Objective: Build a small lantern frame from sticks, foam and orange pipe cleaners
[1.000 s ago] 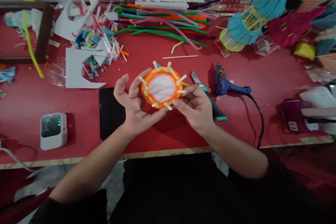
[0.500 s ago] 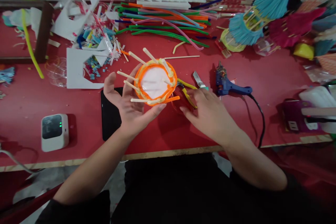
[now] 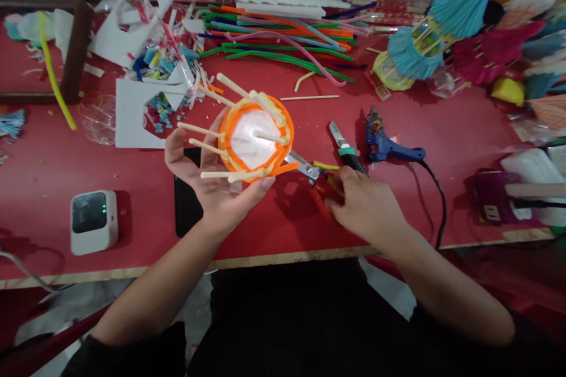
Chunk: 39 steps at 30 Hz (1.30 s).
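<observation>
My left hand (image 3: 216, 188) is closed round a round craft base (image 3: 254, 141) with a white middle, an orange pipe-cleaner rim and several pale wooden sticks standing out from it. A loose orange pipe-cleaner end (image 3: 287, 168) sticks out at its lower right. My right hand (image 3: 367, 203) grips scissors (image 3: 313, 172) by their red and yellow handles. The blades point left, and their tips are hidden or hard to make out by the base's edge. Just above my right hand lies a utility knife (image 3: 345, 147) with a black and teal handle.
A blue glue gun (image 3: 389, 149) with a black cable lies at right. Bundled pipe cleaners (image 3: 283, 38) and paper scraps (image 3: 168, 65) are at the back. A black phone (image 3: 188, 206) lies under my left hand, near a white device (image 3: 94, 221). Finished paper crafts (image 3: 415, 53) stand back right.
My right hand has taken hold of the scissors and turned their blades toward the base. My left hand has moved the base slightly left and tilted it.
</observation>
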Each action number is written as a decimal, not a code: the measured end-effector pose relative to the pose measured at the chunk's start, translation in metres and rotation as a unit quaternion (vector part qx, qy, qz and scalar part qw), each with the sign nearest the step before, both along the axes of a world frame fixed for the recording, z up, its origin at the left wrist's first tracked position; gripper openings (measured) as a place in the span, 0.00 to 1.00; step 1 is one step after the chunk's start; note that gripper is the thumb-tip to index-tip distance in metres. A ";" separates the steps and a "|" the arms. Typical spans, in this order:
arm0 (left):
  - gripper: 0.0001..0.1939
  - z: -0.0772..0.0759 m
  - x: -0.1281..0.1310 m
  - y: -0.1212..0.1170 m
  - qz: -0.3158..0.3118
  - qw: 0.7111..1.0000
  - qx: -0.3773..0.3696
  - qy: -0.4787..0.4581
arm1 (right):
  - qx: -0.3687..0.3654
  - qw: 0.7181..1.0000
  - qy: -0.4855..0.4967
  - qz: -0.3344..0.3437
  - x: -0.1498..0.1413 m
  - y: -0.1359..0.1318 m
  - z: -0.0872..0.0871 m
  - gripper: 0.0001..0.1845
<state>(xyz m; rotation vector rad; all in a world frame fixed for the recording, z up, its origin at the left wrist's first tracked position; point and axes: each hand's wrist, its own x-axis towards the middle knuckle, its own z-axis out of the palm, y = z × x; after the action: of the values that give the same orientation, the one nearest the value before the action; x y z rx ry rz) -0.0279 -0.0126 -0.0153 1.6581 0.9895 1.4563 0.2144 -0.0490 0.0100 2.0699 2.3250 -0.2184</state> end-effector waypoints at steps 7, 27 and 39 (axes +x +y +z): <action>0.40 -0.002 0.006 0.005 0.089 0.990 0.079 -0.080 | 0.093 0.958 0.270 0.027 0.016 -0.026 -0.009 0.10; 0.42 -0.002 0.013 0.008 0.061 0.981 0.035 -0.181 | 0.206 0.941 0.256 0.080 -0.004 -0.028 -0.005 0.19; 0.50 -0.009 0.012 0.010 0.057 0.981 -0.015 -0.186 | 0.170 0.952 0.243 0.081 0.005 -0.025 0.000 0.18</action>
<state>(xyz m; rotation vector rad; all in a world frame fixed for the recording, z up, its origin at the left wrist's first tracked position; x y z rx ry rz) -0.0164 -0.0024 -0.0243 1.2599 0.8985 1.7404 0.2198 -0.0744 0.0102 2.1416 2.9984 -0.3851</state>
